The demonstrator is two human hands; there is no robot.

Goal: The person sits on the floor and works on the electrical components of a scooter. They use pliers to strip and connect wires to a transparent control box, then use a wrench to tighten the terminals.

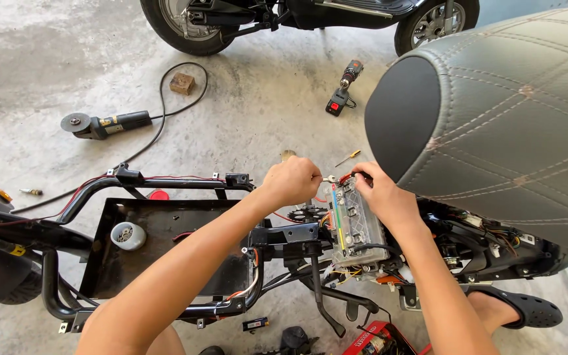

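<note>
Both hands are working at the middle of the frame, over a stripped scooter frame (165, 190). The left hand (290, 182) is curled into a closed fist, gripping a small metal tool (329, 178) whose tip is poking out toward the right. The right hand (379, 194) is closing its fingers on red wires (344, 177) at the top end of a silver controller box (356, 227), which is sitting just right of centre among the frame's cables. A quilted grey seat (507, 118) is tipping up and filling the upper right. On the concrete floor (264, 98), an angle grinder (103, 123) is lying at the upper left, its black cord looping past a small wooden block (182, 83). A cordless drill (343, 89) is lying near upper centre, and a yellow screwdriver (348, 158) is resting just above the hands. A roll of tape (127, 235) is sitting in the black tray at left.
</note>
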